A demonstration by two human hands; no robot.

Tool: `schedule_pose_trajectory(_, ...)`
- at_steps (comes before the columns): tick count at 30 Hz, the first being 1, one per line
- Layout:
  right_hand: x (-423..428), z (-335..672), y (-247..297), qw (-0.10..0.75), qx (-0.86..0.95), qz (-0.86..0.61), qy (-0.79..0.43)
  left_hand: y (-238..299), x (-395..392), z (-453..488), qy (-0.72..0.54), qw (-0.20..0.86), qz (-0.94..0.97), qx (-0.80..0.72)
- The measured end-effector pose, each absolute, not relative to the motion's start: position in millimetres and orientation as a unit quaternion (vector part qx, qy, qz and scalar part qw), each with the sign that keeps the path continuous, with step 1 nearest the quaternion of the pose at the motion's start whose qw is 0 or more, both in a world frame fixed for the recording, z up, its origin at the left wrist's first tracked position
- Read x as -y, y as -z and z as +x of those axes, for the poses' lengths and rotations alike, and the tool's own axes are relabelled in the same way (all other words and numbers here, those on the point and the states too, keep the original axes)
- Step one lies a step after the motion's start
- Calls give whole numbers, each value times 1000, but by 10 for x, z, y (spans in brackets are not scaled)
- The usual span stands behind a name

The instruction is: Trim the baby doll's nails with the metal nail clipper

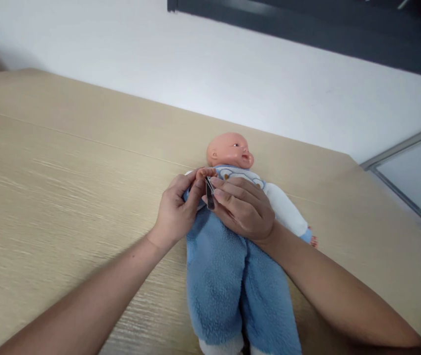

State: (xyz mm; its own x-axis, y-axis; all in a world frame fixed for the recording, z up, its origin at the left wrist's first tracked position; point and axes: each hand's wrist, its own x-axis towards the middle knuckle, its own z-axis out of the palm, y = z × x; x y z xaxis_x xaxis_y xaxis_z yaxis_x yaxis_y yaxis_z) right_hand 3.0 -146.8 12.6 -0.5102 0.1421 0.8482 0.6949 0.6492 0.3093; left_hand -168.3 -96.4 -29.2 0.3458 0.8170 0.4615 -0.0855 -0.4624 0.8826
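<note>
A white wall stands at the far side, behind a wide wooden table, and a dark panel runs along the wall at the far right. On the table, right of centre, a doll lies on its back, with its head toward the far side and its feet toward the near side, dressed in fluffy blue trousers and a white top. The right hand is curled above the doll's middle, gripping a small metal nail clipper between thumb and fingers. The left hand pinches the doll's hand from the left. The clipper's far end sits right by the doll's fingers; whether it touches one, I cannot tell. To work well here, the left hand should probably hold those tiny fingers steady and apart, while the right squares the clipper to one fingertip and squeezes lightly, since the plastic could likely be nicked. No brand, label or writing can be read; a stitched pattern shows on the chest, partly hidden by the right hand
</note>
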Motion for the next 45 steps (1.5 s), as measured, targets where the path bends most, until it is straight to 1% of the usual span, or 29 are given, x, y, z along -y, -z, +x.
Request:
schedule_pose_trajectory(9,1458,34,-100,421,808,-263,318,289,964,-1682,-503,451,689,-261)
schedule_pose_trajectory(17,1476,53,-100,437,810,-267,286,302,973,-1685,-504,417,706,-271)
schedule_pose_trajectory(26,1444,61,-79,446,801,-261,301,331,977,-1671,-504,436,693,-275)
schedule_pose_trajectory(30,1436,54,-88,450,799,-248,311,329,975,-1670,-506,430,698,-268)
schedule_pose_trajectory(35,1449,42,-113,433,802,-263,317,325,976,-1671,-505,424,702,-267)
schedule_pose_trajectory(45,1446,63,-87,450,796,-254,315,327,977,-1669,-509,418,705,-264)
